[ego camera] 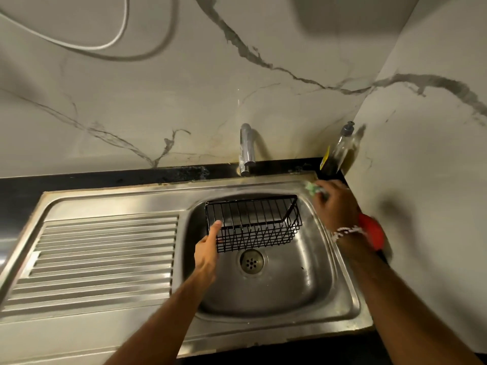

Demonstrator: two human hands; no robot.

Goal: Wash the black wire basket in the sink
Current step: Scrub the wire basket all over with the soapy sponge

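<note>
Stainless steel sink [340,280] with a ribbed draining board [100,256] to its left, set under a marble-patterned wall. The black wire basket [253,222] sits tilted inside the bowl, above the drain [251,262], below the tap [246,148]. The left hand [208,248] grips the basket's left end, thumb over the rim wire. The right hand [334,204] rests at the sink's rear right corner, closed on what appears to be a green scrubber [313,187]; motion blur prevents confirmation. A soap bottle [340,151] stands just behind.
</note>
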